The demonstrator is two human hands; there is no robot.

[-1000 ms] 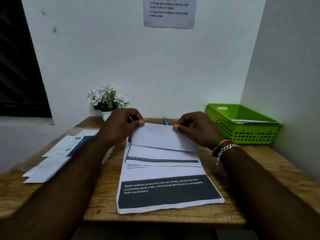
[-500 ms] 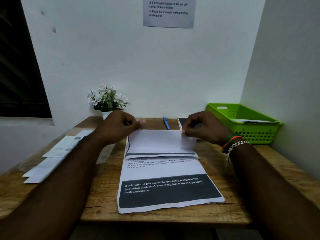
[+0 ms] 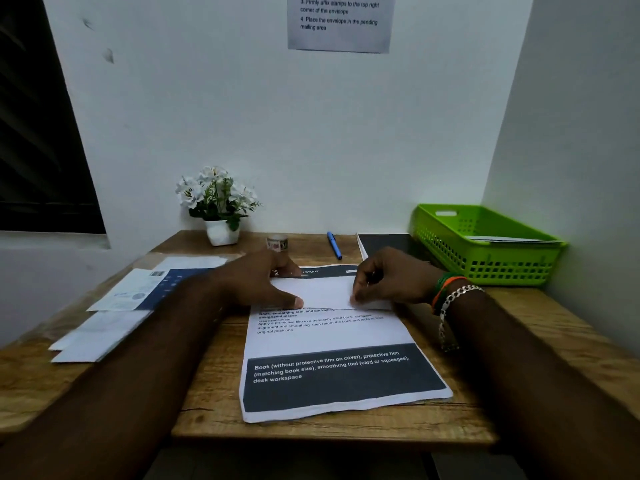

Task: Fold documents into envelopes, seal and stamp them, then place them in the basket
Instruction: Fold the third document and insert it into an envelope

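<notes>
The document (image 3: 332,344) lies on the desk (image 3: 214,393), long axis running away from the person, its far end folded toward them. Both hands sit on that flap: the left hand (image 3: 258,284) presses flat-fingered, the right hand (image 3: 388,282) seemingly pinches the edge (blurred). The basket (image 3: 485,244) stands nearer the right hand.

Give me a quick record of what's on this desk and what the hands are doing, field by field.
Document: printed sheet flat on the wooden desk, far part folded toward the person
Left hand: presses flat on the folded flap
Right hand: pinches the flap's right side
Basket: green, far right, papers inside
Envelopes: stacked at left
Pen: blue, behind the document
Flower pot: back left
</notes>
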